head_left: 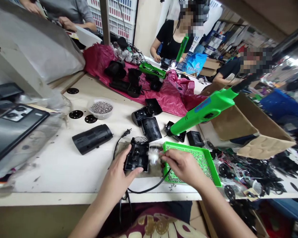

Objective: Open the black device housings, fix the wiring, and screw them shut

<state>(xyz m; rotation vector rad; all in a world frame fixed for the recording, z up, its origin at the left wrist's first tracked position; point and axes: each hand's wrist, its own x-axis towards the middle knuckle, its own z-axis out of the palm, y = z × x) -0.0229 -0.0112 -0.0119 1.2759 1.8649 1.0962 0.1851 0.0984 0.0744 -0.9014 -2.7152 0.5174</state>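
Observation:
My left hand point(119, 173) holds a black plastic housing half point(137, 157), fingers along its left side and thumb across the lower edge. The shell lies open side up, with a round mesh grille at its far end. My right hand point(182, 165) is pinched on a whitish, translucent part point(154, 155), smeared by motion, just right of the housing. A black power cord point(149, 190) loops beneath my hands, and its two-pin plug point(126, 132) rests beyond the housing. Under the right forearm, a green tray point(216, 172) contains many small metal screws.
A green electric screwdriver point(201, 110) hangs at right, tip low. Behind are black housings point(151, 129), a bowl of small metal parts point(101, 108) and a pink plastic sheet point(173, 99). Wired parts point(248, 175) and a cardboard box point(265, 138) lie right. Co-workers sit across.

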